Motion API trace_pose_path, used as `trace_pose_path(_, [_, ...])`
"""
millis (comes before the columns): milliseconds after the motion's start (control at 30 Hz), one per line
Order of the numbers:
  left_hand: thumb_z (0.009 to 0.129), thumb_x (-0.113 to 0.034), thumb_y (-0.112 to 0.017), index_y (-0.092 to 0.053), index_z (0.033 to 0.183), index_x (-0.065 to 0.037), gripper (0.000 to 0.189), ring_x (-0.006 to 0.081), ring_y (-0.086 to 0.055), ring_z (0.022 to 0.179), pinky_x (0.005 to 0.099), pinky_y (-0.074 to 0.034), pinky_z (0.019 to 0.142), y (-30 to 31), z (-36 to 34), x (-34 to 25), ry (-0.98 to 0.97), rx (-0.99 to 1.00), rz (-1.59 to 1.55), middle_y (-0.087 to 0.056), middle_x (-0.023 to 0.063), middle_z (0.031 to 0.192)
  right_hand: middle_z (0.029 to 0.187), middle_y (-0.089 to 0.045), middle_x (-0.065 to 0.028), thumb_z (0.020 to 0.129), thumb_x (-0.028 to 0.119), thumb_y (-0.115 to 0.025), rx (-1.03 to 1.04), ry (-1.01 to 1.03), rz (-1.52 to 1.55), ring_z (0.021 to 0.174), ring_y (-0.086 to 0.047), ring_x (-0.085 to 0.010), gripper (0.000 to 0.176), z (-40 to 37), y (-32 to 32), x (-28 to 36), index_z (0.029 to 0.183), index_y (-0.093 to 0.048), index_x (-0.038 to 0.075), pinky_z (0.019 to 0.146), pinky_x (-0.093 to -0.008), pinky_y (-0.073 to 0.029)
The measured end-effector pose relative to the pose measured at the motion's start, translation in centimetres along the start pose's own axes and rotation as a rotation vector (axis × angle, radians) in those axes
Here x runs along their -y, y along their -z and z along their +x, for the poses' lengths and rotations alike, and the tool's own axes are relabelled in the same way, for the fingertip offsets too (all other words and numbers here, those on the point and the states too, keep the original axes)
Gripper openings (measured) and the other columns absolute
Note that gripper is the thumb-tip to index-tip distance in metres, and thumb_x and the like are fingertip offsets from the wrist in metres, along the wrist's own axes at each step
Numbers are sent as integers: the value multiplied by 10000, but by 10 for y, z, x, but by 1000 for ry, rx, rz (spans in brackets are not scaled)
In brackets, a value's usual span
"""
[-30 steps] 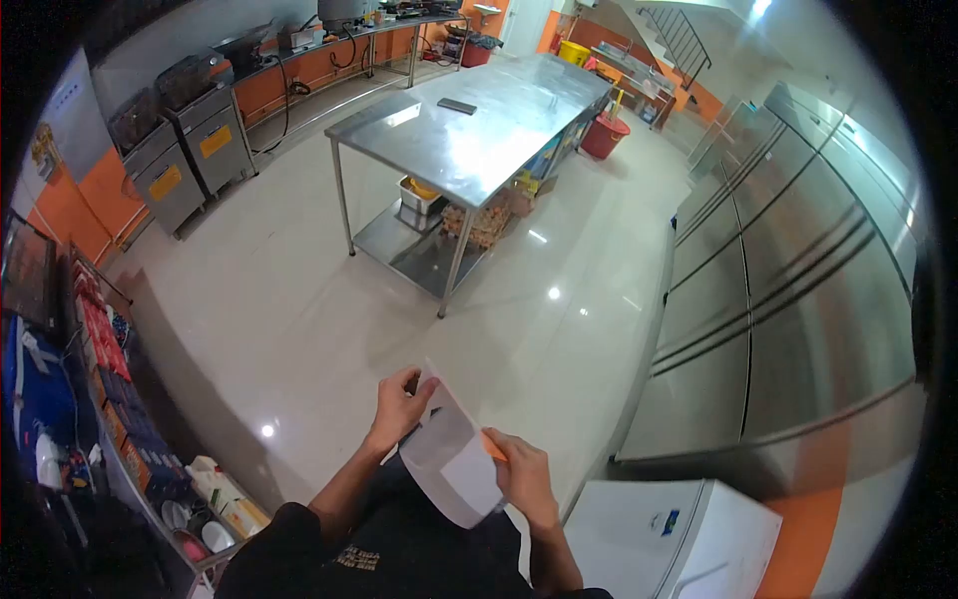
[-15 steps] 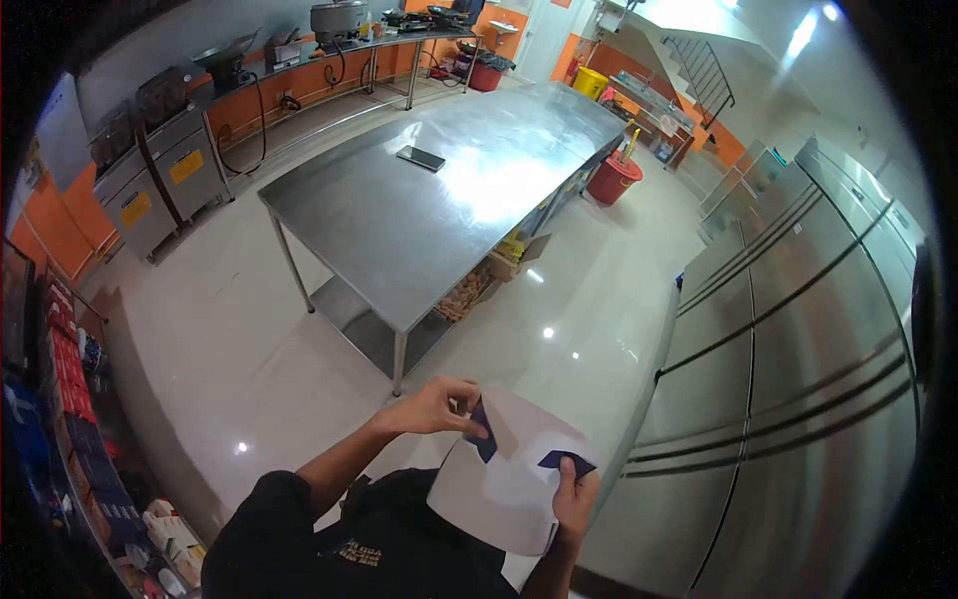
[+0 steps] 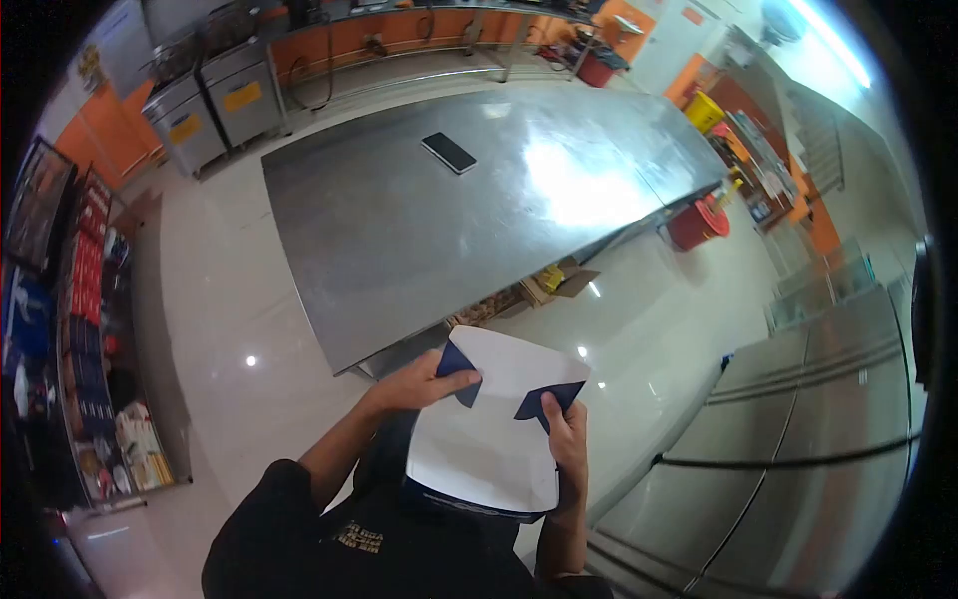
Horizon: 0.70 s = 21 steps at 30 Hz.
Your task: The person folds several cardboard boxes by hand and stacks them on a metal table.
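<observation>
An open white-and-navy carton of thin, smooth card [image 3: 484, 459] is held before the person's chest, beside the near edge of a brushed stainless-steel table [image 3: 369, 240]. Its inside is plain white, its base bowed at the near edge, and two angular navy flaps fold inward at the far corners. The left hand [image 3: 424, 385] pinches one flap under its thumb; the right hand [image 3: 567, 436] grips the other likewise. The fingers behind the card are hidden, and most of the printed outside is turned away, its markings unreadable.
</observation>
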<state>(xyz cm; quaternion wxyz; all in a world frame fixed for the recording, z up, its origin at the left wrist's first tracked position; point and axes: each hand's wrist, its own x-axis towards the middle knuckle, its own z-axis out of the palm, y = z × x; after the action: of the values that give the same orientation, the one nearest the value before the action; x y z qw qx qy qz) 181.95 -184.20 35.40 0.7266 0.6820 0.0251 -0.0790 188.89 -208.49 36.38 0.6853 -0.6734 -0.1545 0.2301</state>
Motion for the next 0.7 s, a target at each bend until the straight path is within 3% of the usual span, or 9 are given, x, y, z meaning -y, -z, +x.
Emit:
trace_pose_path(133, [892,-289,-617,-573,1098,0,357,123,-561,872,282,-467,774,33,63,17,85,-55,17,-617,42,937,858,-615,-4,922,162,-558,88,-11,-22,765,-540,-88,201,93,19,-1,985,-609,-22,694,-246,-442])
trace_pose_path(233, [881,-306,-629,-564,1119,-4,390,142,-575,880,280,-471,783,50,112,23,175,-119,-57,-621,54,942,878,-616,-30,895,136,-573,8,67,106,774,-562,-98,234,164,31,11,1058,-577,-32,707,-235,-451])
trace_pose_path(333, [862,-283,-654,-558,1139,-7,403,156,-588,893,287,-470,799,70,159,15,89,-134,-7,-631,73,976,851,-615,-31,859,82,-619,22,78,-247,768,-567,-91,195,228,43,15,1030,-611,-11,696,-224,-445])
trace_pose_path(400, [831,-282,-683,-627,996,21,350,141,-574,854,293,-457,790,81,182,7,-38,-240,71,-647,79,912,854,-616,-31,853,75,-631,64,44,-254,768,-568,-91,179,271,49,16,1013,-622,-5,688,-224,-444])
trace_pose_path(433, [831,-282,-683,-627,996,21,350,141,-574,854,293,-457,790,85,191,5,-14,-247,60,-647,79,912,856,-618,-31,848,69,-642,91,16,-258,768,-568,-92,163,284,52,16,996,-632,2,680,-223,-443])
trace_pose_path(467, [821,-251,-694,-624,1018,23,344,136,-578,864,283,-460,798,92,203,0,74,-294,-99,-649,80,923,847,-650,-28,839,98,-666,109,24,-203,688,-547,-68,192,301,54,6,1009,-648,10,590,-195,-426])
trace_pose_path(500, [812,-220,-704,-622,1039,25,344,132,-582,874,273,-462,806,100,212,-6,151,-344,-256,-651,81,935,847,-650,-28,839,98,-666,124,23,-200,688,-547,-68,192,315,54,1,1009,-648,10,590,-195,-426])
trace_pose_path(600, [809,-162,-690,-639,1059,-2,301,118,-594,857,256,-472,784,110,232,-1,41,-549,-93,-661,63,946,821,-650,-7,830,87,-667,269,131,-323,526,-444,-32,137,363,49,-16,960,-667,43,434,-212,-329])
trace_pose_path(700, [800,-111,-676,-668,1017,-30,232,114,-606,843,257,-474,781,112,241,6,37,-763,-137,-670,56,954,792,-638,-2,842,104,-658,504,118,-419,580,-473,-37,107,411,40,-11,918,-659,28,483,-215,-359])
